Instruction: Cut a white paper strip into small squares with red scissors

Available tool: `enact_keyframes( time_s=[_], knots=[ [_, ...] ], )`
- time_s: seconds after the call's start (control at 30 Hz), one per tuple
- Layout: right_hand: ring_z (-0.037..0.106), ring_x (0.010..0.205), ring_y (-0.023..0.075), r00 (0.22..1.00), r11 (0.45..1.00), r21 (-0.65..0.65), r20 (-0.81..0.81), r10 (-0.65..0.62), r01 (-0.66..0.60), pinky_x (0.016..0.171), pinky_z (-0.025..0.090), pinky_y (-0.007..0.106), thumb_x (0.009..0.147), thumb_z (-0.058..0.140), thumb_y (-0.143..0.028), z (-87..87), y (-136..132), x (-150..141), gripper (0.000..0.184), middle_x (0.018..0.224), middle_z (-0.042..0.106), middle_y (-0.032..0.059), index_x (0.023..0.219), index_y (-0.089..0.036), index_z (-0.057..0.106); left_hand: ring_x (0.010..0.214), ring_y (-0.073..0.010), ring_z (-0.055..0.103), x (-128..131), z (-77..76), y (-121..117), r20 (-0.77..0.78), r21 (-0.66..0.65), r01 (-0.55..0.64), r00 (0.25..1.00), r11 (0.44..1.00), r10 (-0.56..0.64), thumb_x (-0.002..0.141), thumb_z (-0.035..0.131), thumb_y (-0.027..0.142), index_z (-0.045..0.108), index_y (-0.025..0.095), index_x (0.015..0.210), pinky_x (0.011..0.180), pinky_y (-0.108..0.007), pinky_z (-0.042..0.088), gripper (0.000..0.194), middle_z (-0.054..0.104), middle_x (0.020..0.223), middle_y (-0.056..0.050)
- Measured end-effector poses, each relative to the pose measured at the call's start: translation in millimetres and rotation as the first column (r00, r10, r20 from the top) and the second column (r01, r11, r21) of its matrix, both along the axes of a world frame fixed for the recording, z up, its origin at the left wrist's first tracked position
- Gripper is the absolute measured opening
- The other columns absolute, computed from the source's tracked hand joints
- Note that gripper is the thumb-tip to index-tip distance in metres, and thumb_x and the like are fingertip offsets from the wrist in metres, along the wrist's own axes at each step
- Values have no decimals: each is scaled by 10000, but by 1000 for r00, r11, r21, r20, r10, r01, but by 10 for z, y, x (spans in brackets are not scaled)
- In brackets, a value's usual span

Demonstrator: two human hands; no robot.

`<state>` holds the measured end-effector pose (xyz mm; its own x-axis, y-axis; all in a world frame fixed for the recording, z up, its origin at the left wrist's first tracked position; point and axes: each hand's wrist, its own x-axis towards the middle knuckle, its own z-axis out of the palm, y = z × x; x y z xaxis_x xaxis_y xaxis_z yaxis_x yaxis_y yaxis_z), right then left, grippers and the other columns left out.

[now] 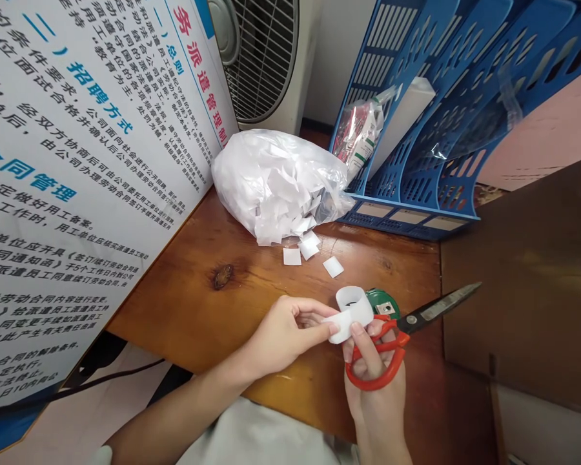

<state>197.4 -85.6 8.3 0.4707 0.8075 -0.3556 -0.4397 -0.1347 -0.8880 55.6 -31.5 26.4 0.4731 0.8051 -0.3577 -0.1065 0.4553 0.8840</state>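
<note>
A small coil of white strip (351, 316) is stretched between my two hands above the wooden table. My left hand (290, 332) pinches its loose end between thumb and fingers. Scissors (397, 342) with red handles hang on the fingers of my right hand (375, 387), blades pointing away to the upper right. The thumb of that same hand presses on the strip, so it holds both. Just behind the coil lies a green, rounded case (381, 301) with a metal tab, perhaps a tape measure, partly hidden. Several cut white squares (334, 267) lie farther back.
A clear plastic bag (242, 177) full of white pieces sits at the back of the wooden table (193, 297). Right of it stands a blue file rack (411, 210). A large printed board (101, 213) leans along the left, with a fan (266, 58) behind.
</note>
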Motion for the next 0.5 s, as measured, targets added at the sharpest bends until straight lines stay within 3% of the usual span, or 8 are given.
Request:
enact_keyframes(
  time_s=[0.2,0.5],
  knots=[
    [439,462,43,1000,1000,12,14,-14,14,518,327,195,752,831,-261,81,-3,-54,416,591,428,-105,852,-199,432,797,-172,717,21,4,-32,26,-29,-59,998,998,60,779,846,333,790,122,1101,761,-250,545,389,800,956,-111],
    [416,499,41,1000,999,35,-5,4,-4,500,309,197,745,837,-243,-30,-21,-8,416,634,421,-88,838,-200,434,783,-163,734,29,-115,-30,29,-153,-107,993,982,113,663,925,299,779,128,1060,756,-232,552,456,797,897,-82]
  ],
)
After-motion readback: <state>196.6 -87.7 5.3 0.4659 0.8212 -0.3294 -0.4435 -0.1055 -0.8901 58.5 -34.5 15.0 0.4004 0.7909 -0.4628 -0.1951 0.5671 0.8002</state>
